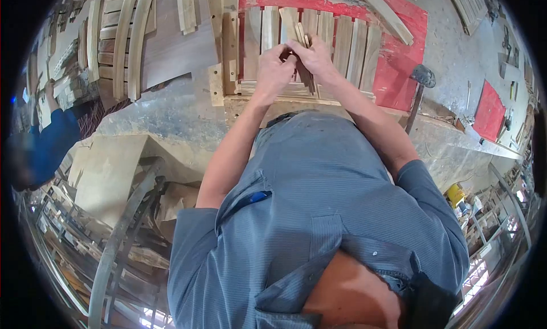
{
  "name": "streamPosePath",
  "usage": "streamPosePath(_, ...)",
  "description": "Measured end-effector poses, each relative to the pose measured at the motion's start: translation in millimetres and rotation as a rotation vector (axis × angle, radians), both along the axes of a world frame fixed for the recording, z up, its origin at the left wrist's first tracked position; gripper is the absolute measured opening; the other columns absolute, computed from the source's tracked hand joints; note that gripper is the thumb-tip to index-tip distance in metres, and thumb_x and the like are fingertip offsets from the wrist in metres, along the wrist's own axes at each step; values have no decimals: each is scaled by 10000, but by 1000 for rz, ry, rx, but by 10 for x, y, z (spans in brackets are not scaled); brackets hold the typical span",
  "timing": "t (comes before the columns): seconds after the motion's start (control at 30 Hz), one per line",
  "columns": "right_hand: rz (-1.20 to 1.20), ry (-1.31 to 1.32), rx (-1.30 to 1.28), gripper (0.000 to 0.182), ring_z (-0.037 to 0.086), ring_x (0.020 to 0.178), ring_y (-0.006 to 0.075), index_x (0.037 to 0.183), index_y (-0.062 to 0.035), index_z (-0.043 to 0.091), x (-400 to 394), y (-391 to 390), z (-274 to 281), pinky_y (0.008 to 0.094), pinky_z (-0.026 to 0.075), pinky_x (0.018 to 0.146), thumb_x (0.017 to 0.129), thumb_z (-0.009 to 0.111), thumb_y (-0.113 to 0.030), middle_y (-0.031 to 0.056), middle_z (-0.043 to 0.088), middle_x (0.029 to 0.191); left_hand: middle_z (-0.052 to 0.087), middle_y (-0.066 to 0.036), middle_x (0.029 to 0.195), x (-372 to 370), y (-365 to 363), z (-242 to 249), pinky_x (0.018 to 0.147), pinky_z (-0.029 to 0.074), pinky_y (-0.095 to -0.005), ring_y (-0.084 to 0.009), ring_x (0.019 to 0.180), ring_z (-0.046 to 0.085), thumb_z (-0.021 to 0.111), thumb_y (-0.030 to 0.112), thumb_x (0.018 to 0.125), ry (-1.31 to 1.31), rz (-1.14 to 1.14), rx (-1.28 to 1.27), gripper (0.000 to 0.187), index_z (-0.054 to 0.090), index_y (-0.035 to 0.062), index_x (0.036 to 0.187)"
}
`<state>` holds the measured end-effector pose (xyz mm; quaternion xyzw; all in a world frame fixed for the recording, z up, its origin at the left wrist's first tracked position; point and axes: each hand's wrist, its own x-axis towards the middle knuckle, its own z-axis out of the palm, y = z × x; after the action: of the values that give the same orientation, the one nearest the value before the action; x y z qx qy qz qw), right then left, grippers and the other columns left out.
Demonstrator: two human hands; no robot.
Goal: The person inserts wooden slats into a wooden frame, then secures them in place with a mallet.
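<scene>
Wooden slats point(343, 41) lie side by side in a wooden frame point(230, 49) on the bench. Over them, my right hand point(310, 56) is wrapped round a small bundle of thin wood strips point(303, 77), which stick out above and below the fingers. My left hand point(277, 71) is closed at the left side of the same strips, its fingertips meeting those of my right hand. Whether the left fingers grip a strip or something smaller is hidden.
A hammer point(423, 77) lies right of the frame, beside a red board point(401, 61). Curved wood pieces point(138, 44) and a brown panel point(179, 55) are at the left. A co-worker in a blue sleeve point(57, 138) is at the far left.
</scene>
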<state>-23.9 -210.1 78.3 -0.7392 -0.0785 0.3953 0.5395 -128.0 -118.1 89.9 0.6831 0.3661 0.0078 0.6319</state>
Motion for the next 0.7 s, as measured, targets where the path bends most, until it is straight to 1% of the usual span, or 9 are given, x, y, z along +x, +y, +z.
streamPosePath(0.03,-24,74,99,319,656,698,150,1020,64,655,-49,74,-53,318,527,588,846,776,-175,91,702,821,700,-73,742,-54,42,19,531,527,-276,-119,599,664,652,109,927,-27,81,-5,180,702,-64,927)
streamPosePath(0.13,-37,222,179,284,659,700,142,970,45,667,-151,184,-99,312,528,582,834,796,-167,90,701,803,698,-100,737,-178,223,55,537,530,-274,-129,614,670,658,93,907,16,85,-142,171,694,-74,912)
streamPosePath(0.17,-87,169,152,259,655,695,133,979,26,667,-209,257,-44,303,526,577,836,794,-149,89,705,816,693,-112,728,-212,272,2,530,525,-272,-138,607,666,668,80,895,-34,79,-156,160,691,-78,892)
streamPosePath(0.3,-106,348,137,218,655,695,143,1003,23,661,-328,348,-201,308,534,583,865,760,-113,86,700,819,694,-97,747,-233,545,-107,518,514,-262,-134,593,654,672,79,909,10,36,-188,161,681,-80,931)
streamPosePath(0.37,-192,483,350,190,664,703,158,1034,29,651,-373,369,-270,315,544,590,891,722,-74,90,698,819,692,-93,746,-205,660,-124,512,508,-263,-131,587,648,676,76,913,1,26,-220,157,679,-78,939)
streamPosePath(0.47,-269,570,366,178,675,712,169,1051,42,647,-401,379,-275,322,554,602,908,694,-52,95,704,827,689,-76,751,-197,778,-204,513,501,-266,-117,589,634,683,64,918,-20,-14,-262,131,680,-64,949)
streamPosePath(0.6,-346,583,319,172,683,708,176,1030,34,668,-389,402,-131,321,557,615,895,713,-63,94,714,839,701,-73,779,-249,787,-356,563,513,-262,-108,658,647,677,55,921,-51,-4,-367,116,686,-54,958)
streamPosePath(0.67,-338,342,120,150,689,713,173,1008,13,694,-314,446,-197,313,558,623,887,730,-67,86,721,860,705,-71,789,-221,808,-547,582,517,-265,-108,682,651,673,52,923,-74,34,-426,110,688,-50,961)
streamPosePath(0.7,-318,191,60,233,700,721,196,996,24,707,-288,437,-291,336,564,658,841,767,-140,111,734,850,710,-81,783,-215,837,-657,594,521,-287,-128,686,660,683,59,910,-58,64,-190,119,689,-49,959)
